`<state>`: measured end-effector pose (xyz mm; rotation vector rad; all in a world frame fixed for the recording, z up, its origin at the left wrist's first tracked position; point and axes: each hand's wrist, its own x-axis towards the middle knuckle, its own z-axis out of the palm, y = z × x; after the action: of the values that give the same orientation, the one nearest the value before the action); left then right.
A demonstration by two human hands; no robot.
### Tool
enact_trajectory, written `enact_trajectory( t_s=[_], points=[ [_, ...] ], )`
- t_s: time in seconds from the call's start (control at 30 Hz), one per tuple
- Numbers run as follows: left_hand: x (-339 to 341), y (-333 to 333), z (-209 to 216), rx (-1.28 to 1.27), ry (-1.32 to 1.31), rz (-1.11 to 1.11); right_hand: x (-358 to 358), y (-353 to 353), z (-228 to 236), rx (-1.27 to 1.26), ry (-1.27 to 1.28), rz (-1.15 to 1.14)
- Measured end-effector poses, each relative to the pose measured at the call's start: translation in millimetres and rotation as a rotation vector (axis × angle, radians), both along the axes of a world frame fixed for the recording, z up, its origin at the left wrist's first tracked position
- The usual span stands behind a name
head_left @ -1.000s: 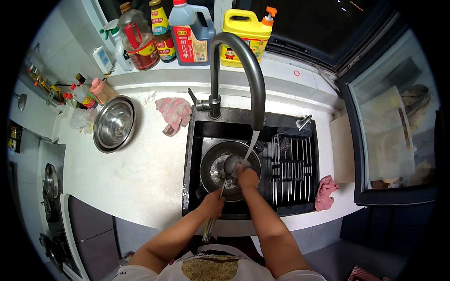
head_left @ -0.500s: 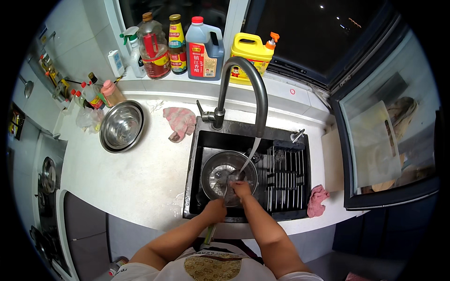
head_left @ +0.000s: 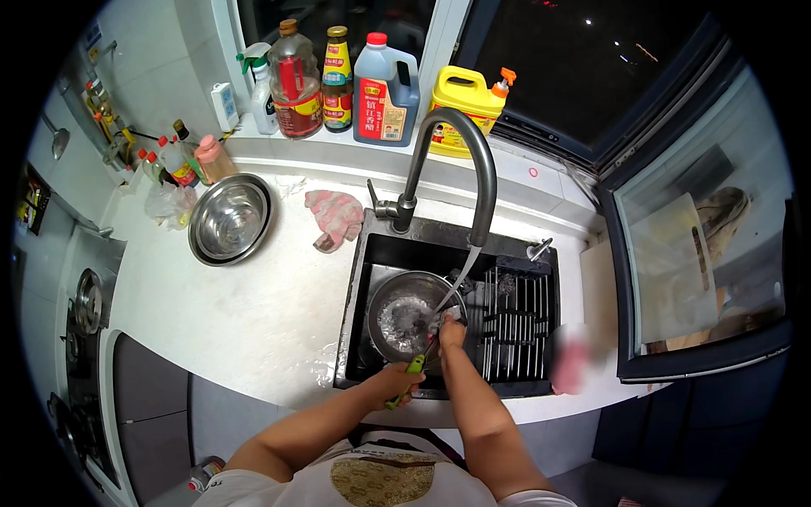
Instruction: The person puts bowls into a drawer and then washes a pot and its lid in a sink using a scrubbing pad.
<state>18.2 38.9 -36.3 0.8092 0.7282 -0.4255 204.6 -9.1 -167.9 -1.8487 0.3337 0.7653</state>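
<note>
My left hand (head_left: 394,385) is closed round the green handle of a kitchen utensil (head_left: 415,367), over the front edge of the sink. Its thin shaft slants up and to the right. The far end lies in my right hand (head_left: 453,332), whose fingers are closed on it; they cover that end, so its shape cannot be made out. Water from the curved grey faucet (head_left: 487,182) runs down onto my right fingers. Just left of them a round metal basin (head_left: 379,309) with rippling water stands in the black sink (head_left: 359,287).
A black dish rack (head_left: 517,325) fills the sink's right side. Metal bowls (head_left: 230,221) and a pink cloth (head_left: 336,219) lie on the counter (head_left: 245,304) at left. Bottles and a yellow jug (head_left: 462,106) line the sill. An open window (head_left: 621,279) juts in at right.
The utensil's green handle has moved up and forward from near my body to the sink's front edge. My right hand has shifted slightly right, still at its far end.
</note>
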Motion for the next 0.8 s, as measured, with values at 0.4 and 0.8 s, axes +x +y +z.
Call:
enact_trajectory(
  t_s=[0.4, 0.8],
  points=[
    [-4, 9, 23, 0.445, 0.085, -0.169, -30, 8, 16, 0.217, 0.394, -0.145],
    [31, 32, 33, 0.439, 0.159, -0.182, -15, 15, 9, 0.331, 0.537, -0.175]
  ],
)
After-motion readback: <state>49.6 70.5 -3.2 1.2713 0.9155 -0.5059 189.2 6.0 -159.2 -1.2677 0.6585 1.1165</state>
